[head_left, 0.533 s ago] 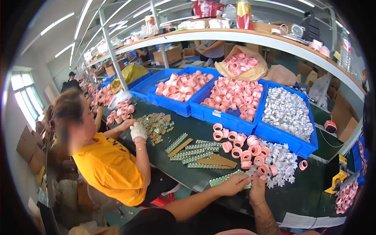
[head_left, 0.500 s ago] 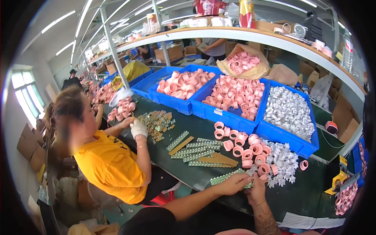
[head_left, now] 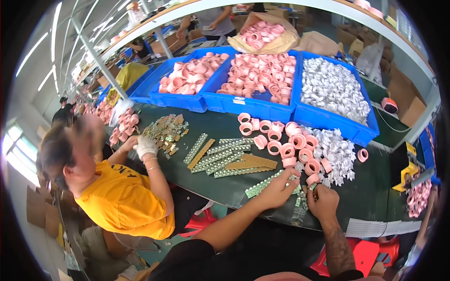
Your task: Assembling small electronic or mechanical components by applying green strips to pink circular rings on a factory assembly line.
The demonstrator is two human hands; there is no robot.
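My left hand (head_left: 278, 191) reaches over a green circuit-board strip (head_left: 262, 186), its fingers apart near the pink rings (head_left: 288, 162). I see nothing held in it. To its right, my right hand (head_left: 323, 202) is closed at the table's near edge, with a pink ring (head_left: 313, 179) and a small green bit just beyond its fingertips. What it grips is too small to make out. A few small green board pieces (head_left: 298, 201) lie between my hands. White translucent star-shaped parts (head_left: 333, 154) are heaped beyond my right hand, beside the rings.
More board strips (head_left: 220, 159) lie left of my hands. Blue bins (head_left: 265, 109) along the back hold pink rings and white parts. At my left a person in a yellow shirt (head_left: 126, 201) works by a heap of small board pieces (head_left: 164, 131). A shelf crosses above.
My hands were together and have moved apart, the left one toward the pink rings. The view has shifted, showing a red stool at the lower right.
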